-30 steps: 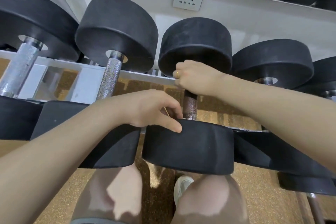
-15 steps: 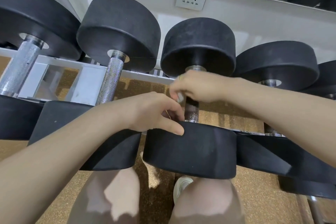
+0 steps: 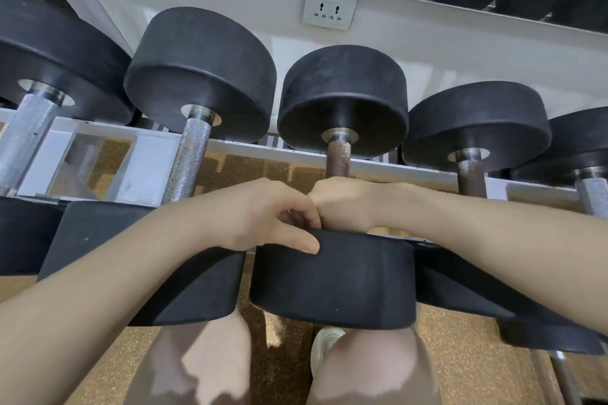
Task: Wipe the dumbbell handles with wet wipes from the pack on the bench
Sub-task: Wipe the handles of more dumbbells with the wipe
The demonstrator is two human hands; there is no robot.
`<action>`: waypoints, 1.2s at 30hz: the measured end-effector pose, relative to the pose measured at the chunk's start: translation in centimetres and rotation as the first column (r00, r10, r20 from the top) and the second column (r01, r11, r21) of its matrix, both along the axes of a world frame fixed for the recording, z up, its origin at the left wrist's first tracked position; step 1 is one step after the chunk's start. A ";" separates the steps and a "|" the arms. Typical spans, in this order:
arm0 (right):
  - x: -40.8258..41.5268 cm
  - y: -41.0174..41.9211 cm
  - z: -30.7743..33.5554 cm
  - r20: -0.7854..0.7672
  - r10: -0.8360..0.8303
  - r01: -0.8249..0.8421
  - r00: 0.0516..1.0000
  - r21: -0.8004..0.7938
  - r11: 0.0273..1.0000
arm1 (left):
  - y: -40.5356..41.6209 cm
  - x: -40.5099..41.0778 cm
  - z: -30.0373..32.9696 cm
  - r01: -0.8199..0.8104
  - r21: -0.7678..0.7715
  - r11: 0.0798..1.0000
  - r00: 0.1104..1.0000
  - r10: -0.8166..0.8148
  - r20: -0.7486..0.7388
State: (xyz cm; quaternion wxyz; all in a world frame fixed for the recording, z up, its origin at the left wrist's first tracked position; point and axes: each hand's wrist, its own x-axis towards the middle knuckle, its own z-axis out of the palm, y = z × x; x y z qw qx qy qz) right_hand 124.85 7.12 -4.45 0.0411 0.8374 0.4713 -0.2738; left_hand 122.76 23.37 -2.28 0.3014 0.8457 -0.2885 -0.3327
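On the rack (image 3: 230, 149), right hand (image 3: 345, 204) grips the dumbbell handle (image 3: 339, 158) (rusty); left hand (image 3: 263, 217) steadies its weight, relaxed.

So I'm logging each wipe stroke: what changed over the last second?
The right hand slid down the brown handle from the far weight to the near weight, gripping it throughout. The left hand stayed resting on the near weight.

matt rubber heads (image 3: 342, 279), knurled metal handle (image 3: 339, 158)
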 end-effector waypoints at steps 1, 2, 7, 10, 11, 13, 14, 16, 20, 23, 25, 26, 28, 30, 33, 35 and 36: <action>-0.3 -0.8 0.5 -0.105 -0.129 0.150 0.986 0.226 0.963 | 0.0 0.1 0.0 0.000 0.000 1.000 1.000 0.000 0.002; -0.3 -1.7 0.9 -0.247 -0.302 0.377 0.921 0.368 0.850 | -0.1 0.2 0.0 0.001 -0.001 1.000 1.000 -0.001 -0.002; -0.6 -7.6 0.7 -0.569 -0.810 0.918 0.139 0.380 -0.109 | -0.5 0.9 0.4 0.049 0.047 0.998 0.997 -0.047 -0.053; 0.9 -9.0 -2.4 -0.658 -0.719 0.925 -0.222 0.092 -0.370 | -0.7 1.3 0.7 0.076 0.059 0.995 0.995 -0.072 -0.072; 1.6 -8.9 -3.8 -0.673 -0.678 0.904 -0.296 0.031 -0.426 | -0.7 1.3 0.7 0.085 0.060 0.995 0.994 -0.080 -0.076; 3.1 -8.0 -5.9 -0.735 -0.567 0.860 -0.372 -0.043 -0.509 | -0.7 1.4 0.6 0.089 0.054 0.995 0.993 -0.084 -0.079; 3.8 -7.2 -6.2 -0.779 -0.482 0.821 -0.401 -0.072 -0.566 | -0.7 1.3 0.6 0.081 0.046 0.996 0.993 -0.077 -0.085; 4.8 -5.5 -5.5 -0.854 -0.296 0.759 -0.428 -0.161 -0.631 | -0.6 1.2 0.5 0.064 0.028 0.998 0.994 -0.062 -0.088; 3.0 -4.0 -5.0 -0.941 -0.095 0.877 -0.325 -0.262 -0.404 | -0.4 1.2 0.3 0.052 0.018 0.998 0.995 -0.051 -0.086; 2.2 -4.2 -5.6 -0.942 -0.110 0.930 -0.318 -0.288 -0.227 | -0.5 1.2 0.4 0.056 0.020 0.998 0.995 -0.054 -0.084; 2.5 -4.8 -5.5 -0.937 -0.120 0.939 -0.328 -0.310 -0.148 | -0.5 1.0 0.3 0.055 0.018 0.998 0.995 -0.053 -0.079; 2.6 -5.0 -5.4 -0.934 -0.166 0.947 -0.317 -0.303 -0.106 | -0.5 0.9 0.3 0.051 0.014 0.999 0.996 -0.050 -0.072; 2.5 -5.3 -5.4 -0.911 -0.302 0.954 -0.282 -0.301 0.018 | -0.3 0.8 0.2 0.042 0.006 0.999 0.997 -0.042 -0.059; 1.6 -5.8 -5.6 -0.862 -0.421 0.930 -0.282 -0.354 0.101 | -0.3 0.9 0.1 0.040 0.009 0.999 0.998 -0.040 -0.051; 0.8 -6.2 -5.5 -0.803 -0.539 0.926 -0.253 -0.363 0.107 | -0.3 1.0 0.1 0.054 0.016 0.998 0.997 -0.053 -0.048; 1.4 -6.2 -4.8 -0.786 -0.580 0.965 -0.215 -0.260 -0.005 | -0.3 1.1 0.1 0.063 0.013 0.998 0.997 -0.062 -0.049; 2.0 -6.1 -4.4 -0.805 -0.551 0.975 -0.222 -0.197 -0.105 | -0.3 1.1 0.1 0.064 0.014 0.998 0.997 -0.063 -0.052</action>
